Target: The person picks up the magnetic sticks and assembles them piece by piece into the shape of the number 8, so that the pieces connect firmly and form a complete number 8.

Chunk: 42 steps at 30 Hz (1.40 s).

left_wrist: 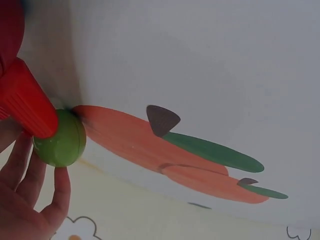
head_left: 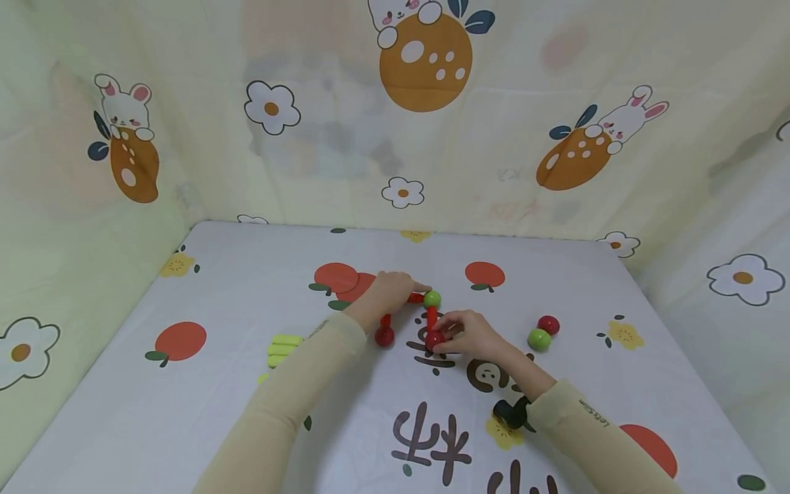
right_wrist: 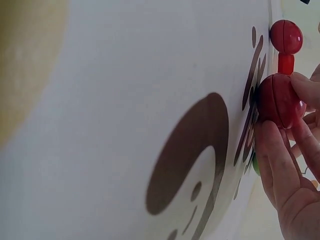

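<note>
A joined frame of balls and red rods lies on the table. My left hand [head_left: 387, 295] holds it at the far left corner. There its fingers grip a green ball [left_wrist: 67, 145] with a red rod [left_wrist: 32, 102] running from it; the hand hides this ball in the head view. One left finger points toward a second green ball [head_left: 432, 299]. Between thumb and fingers, my right hand [head_left: 474, 335] pinches a red ball [right_wrist: 280, 100] at the near end of another red rod [head_left: 431, 317]. A further red ball [head_left: 385, 336] sits at the frame's near left end.
At right, a loose red ball [head_left: 548, 324] touches a loose green ball [head_left: 539, 339]. Several yellow-green rods [head_left: 284, 343] lie left of my left forearm, which partly covers them. A black object [head_left: 511, 414] sits by the right cuff. A printed cloth [head_left: 204, 391] covers the table; curtains surround it.
</note>
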Motion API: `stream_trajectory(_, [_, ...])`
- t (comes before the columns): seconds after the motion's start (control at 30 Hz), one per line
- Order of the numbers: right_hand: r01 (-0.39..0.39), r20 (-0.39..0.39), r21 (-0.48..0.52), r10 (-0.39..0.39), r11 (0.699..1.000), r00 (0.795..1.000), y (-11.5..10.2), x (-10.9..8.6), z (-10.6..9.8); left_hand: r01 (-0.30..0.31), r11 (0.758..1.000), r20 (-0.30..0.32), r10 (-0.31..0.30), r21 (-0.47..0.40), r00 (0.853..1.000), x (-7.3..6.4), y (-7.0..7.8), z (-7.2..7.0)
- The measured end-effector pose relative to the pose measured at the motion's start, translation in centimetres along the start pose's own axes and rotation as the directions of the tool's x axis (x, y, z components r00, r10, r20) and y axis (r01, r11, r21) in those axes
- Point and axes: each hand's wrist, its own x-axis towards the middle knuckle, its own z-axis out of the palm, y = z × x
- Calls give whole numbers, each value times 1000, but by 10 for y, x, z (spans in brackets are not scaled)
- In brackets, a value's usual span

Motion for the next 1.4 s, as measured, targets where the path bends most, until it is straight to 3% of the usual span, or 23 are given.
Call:
stream_trajectory(0.57, [-10, -4, 26, 10, 1000, 1000, 2, 0, 3, 43, 999, 24, -42, -12, 999, 2, 4, -3])
stream_trajectory(0.77, [-10, -11, 28, 11, 1000, 1000, 1, 0, 3, 38, 999, 11, -38, -17, 999, 1, 3, -3])
stream_trajectory(0.9, [-16, -20, 29, 16, 999, 1000, 1, -1, 3, 23, 998, -30, -25, -57, 999, -1, -5, 0])
stream_trajectory(1.03, [-19, -29, 21, 20, 1000, 999, 0, 0, 4, 31, 994, -47, -37, -108, 998, -10, -17, 1])
stream_trajectory(1.2, [-37, -39, 9, 38, 999, 999, -1, 0, 5, 68, 987, 0, -69, -142, 998, -27, -26, 1])
stream_trajectory(1.4, [-41, -47, -2, 41, 999, 998, -2, 1, 5, 59, 977, 30, -54, -206, 998, -44, -34, 4])
